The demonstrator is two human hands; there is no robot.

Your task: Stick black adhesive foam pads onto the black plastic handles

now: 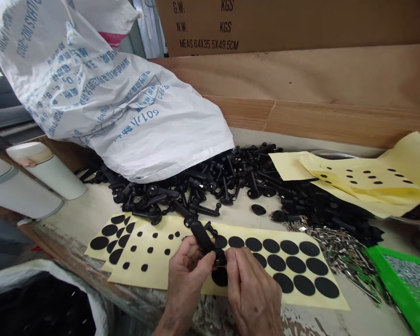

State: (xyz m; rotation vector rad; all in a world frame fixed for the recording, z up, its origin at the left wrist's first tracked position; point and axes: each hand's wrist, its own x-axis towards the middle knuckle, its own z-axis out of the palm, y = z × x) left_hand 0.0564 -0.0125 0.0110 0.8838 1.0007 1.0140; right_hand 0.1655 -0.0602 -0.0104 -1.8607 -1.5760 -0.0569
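Observation:
My left hand [189, 273] is closed around a black plastic handle-like part [202, 237], held tilted with its round end toward me. At that round end, the fingers of my right hand [252, 284] are pinched together; whatever is between them is hidden. Beneath both hands lies a pale yellow sheet with large round black stickers [296, 264]. Left of it, another yellow sheet [140, 254] carries small black dots. A loose pile of similar black plastic parts [192, 186] spreads just beyond my hands.
A white woven sack [154, 126] opens onto the pile. Small metal pieces [336, 254] lie at right beside a green tray [388, 275]. Two white bottles [49, 170] stand at left. Used yellow sheets [364, 172] rest on a metal bowl. A lined bin [98, 289] sits below left.

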